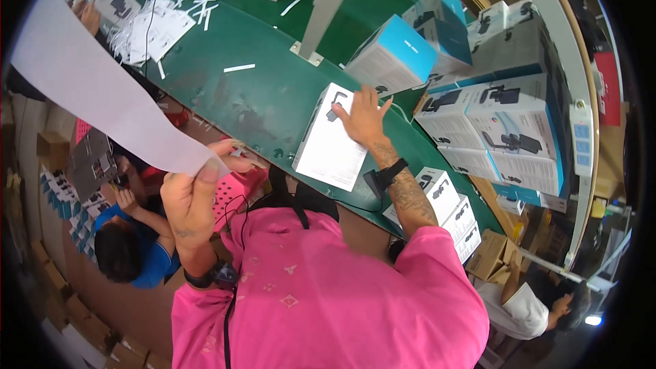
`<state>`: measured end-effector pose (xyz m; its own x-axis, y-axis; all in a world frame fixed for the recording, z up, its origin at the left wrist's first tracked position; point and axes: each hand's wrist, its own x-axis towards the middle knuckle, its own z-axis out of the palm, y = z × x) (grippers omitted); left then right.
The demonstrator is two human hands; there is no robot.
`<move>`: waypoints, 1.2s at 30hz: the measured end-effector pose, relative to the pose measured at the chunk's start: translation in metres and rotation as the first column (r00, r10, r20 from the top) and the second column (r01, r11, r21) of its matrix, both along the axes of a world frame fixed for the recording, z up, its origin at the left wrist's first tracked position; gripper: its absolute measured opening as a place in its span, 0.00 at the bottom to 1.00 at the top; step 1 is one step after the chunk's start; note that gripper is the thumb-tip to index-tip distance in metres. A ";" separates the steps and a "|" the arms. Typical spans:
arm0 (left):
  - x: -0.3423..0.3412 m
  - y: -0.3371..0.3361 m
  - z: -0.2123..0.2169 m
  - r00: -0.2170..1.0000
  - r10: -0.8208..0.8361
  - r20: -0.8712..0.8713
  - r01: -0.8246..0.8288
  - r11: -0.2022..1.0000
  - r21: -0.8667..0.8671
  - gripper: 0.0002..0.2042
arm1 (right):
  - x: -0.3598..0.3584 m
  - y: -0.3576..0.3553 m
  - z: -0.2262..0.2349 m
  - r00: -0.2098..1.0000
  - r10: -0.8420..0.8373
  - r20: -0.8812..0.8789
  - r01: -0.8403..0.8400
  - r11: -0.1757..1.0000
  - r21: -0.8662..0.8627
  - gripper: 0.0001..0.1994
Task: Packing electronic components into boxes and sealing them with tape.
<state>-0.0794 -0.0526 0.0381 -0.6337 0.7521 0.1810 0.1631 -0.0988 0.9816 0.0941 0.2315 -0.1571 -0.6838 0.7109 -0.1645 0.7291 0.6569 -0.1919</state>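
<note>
Left hand [195, 198] pinches a long white strip [89, 89]; right hand [362, 119] presses a white box [331, 143].

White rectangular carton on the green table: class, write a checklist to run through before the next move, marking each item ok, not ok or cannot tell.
1. White rectangular carton lies flat on the green table: ok.
2. Right hand rests spread on the carton's far end: ok.
3. Left hand pinches the long white paper strip at its near end: ok.
4. Strip hangs free of the carton: ok.
5. Carton flaps closed: cannot tell.
6. Stacked white and blue boxes stand apart from the carton: ok.
</note>
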 end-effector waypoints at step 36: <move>-0.022 0.013 -0.020 0.993 -0.043 0.106 0.037 0.998 0.058 0.17 | 0.147 -0.019 0.014 0.669 -0.735 0.116 0.729 0.678 0.094 0.49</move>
<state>-0.1011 -0.0400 0.0182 -0.6211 0.7680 0.1560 0.0517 -0.1585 0.9860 0.2407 0.2127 -0.1427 0.0853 0.9809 -0.1750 0.9946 -0.0942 -0.0431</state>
